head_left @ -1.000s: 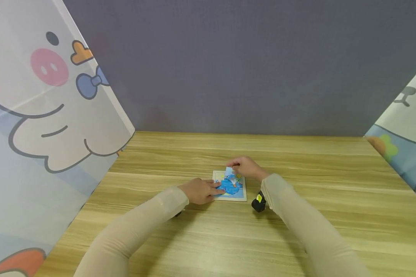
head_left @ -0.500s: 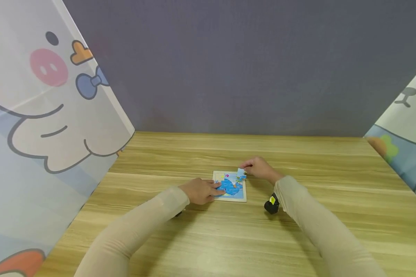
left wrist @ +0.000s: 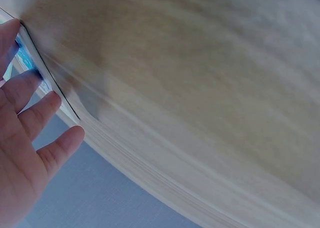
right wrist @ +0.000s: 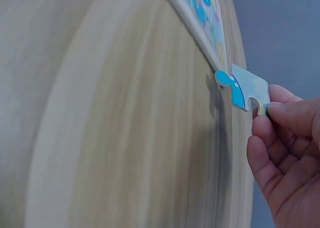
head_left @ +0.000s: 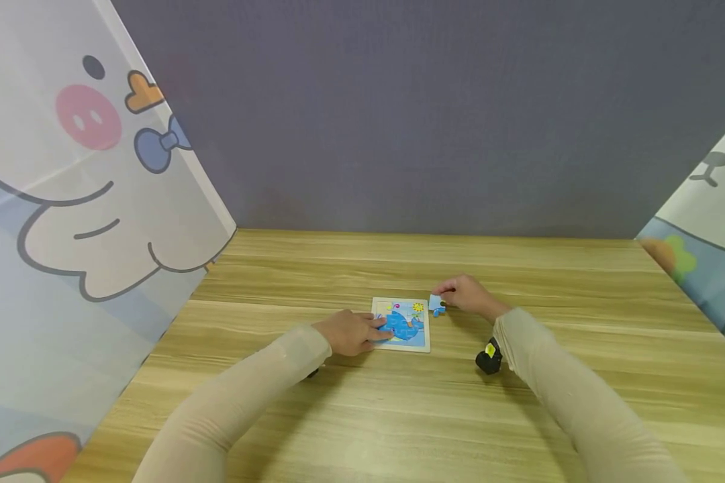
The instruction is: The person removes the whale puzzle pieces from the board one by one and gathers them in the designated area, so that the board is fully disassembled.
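A jigsaw puzzle in a pale frame lies on the wooden table, its picture a blue animal with a yellow flower at the top right corner. My left hand rests over its left side, fingers extended onto the picture and hiding part of it. In the left wrist view the fingers are spread across the frame's edge. Just past the frame's right edge, my right hand pinches a light blue puzzle piece between thumb and fingertips. A darker blue knob sticks out from that piece, and its shadow falls on the table.
The wooden table ends at a grey panel behind. Cartoon-printed panels stand along the left and right sides. A black wrist device with a yellow mark hangs under my right wrist.
My right hand has carried the puzzle piece rightward, from over the puzzle's top to beside its right edge, uncovering the yellow flower. My left hand has stayed in place.
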Action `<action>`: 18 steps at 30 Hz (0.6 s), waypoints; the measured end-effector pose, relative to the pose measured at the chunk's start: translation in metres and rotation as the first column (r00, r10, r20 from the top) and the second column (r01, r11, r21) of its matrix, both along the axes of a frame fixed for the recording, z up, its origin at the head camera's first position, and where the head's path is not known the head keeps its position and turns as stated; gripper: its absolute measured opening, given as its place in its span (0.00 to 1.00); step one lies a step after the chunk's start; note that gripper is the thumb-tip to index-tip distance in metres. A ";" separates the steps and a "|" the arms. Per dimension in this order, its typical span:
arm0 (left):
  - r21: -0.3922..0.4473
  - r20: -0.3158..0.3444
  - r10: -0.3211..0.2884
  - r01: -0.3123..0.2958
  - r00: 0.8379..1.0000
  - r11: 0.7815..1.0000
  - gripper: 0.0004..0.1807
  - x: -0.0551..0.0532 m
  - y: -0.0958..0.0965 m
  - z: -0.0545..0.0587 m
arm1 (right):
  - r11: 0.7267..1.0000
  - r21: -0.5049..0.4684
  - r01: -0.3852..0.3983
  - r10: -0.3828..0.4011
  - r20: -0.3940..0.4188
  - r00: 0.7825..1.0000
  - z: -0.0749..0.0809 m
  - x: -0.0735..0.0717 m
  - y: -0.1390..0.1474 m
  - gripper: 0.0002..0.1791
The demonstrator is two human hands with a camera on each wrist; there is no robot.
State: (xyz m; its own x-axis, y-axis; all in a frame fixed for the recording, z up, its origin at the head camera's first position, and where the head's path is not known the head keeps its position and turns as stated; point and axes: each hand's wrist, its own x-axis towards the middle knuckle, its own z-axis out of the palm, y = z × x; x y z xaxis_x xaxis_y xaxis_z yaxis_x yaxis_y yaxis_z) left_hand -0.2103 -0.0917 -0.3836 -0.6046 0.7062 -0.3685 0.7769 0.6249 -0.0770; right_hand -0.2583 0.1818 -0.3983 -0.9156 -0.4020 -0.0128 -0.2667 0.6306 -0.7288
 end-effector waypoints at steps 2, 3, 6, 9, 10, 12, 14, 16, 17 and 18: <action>0.007 0.008 0.005 -0.005 1.000 1.000 0.25 0.000 0.000 0.000 | 1.000 0.001 0.009 -0.009 0.007 1.000 0.000 0.001 0.004 0.12; 0.009 0.011 0.007 -0.007 1.000 1.000 0.25 0.000 0.000 0.000 | 1.000 0.002 0.012 -0.012 0.008 1.000 0.001 0.001 0.006 0.12; 0.004 0.012 0.008 -0.008 1.000 1.000 0.25 -0.001 0.001 0.000 | 1.000 -0.005 0.017 -0.017 0.016 1.000 0.002 0.002 0.012 0.12; -0.007 0.003 0.004 -0.004 1.000 1.000 0.25 0.000 0.001 0.001 | 1.000 -0.008 0.013 -0.013 0.012 1.000 0.003 0.002 0.017 0.12; -0.010 -0.001 0.003 -0.003 1.000 1.000 0.25 0.000 0.001 0.001 | 1.000 -0.005 0.010 -0.010 0.010 1.000 0.003 0.002 0.019 0.13; -0.014 -0.006 -0.001 0.001 1.000 1.000 0.25 0.000 0.002 0.001 | 1.000 0.006 0.014 -0.014 0.011 1.000 0.004 0.001 0.023 0.13; -0.016 -0.012 -0.004 0.004 1.000 1.000 0.25 0.000 0.002 0.001 | 1.000 0.023 0.010 -0.010 0.009 1.000 0.005 0.001 0.027 0.13; -0.018 -0.017 -0.008 0.008 1.000 1.000 0.25 0.000 0.002 0.001 | 0.999 0.032 0.020 -0.021 0.019 1.000 0.006 0.000 0.030 0.13; -0.018 -0.020 -0.011 0.011 1.000 1.000 0.25 0.000 0.002 0.001 | 0.999 0.035 0.030 -0.031 0.026 0.999 0.007 0.000 0.032 0.13; -0.018 -0.022 -0.012 0.011 1.000 1.000 0.25 0.000 0.002 0.000 | 0.999 0.034 0.032 -0.033 0.033 0.999 0.008 0.001 0.034 0.14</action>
State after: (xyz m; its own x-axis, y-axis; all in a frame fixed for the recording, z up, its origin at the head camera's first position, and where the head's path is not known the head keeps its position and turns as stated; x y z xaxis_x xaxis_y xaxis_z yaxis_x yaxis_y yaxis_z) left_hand -0.2104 -0.0901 -0.3833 -0.6044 0.7065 -0.3681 0.7820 0.6143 -0.1051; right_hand -0.2578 0.2159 -0.3908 -0.9271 -0.3706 -0.0567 -0.2213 0.6631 -0.7151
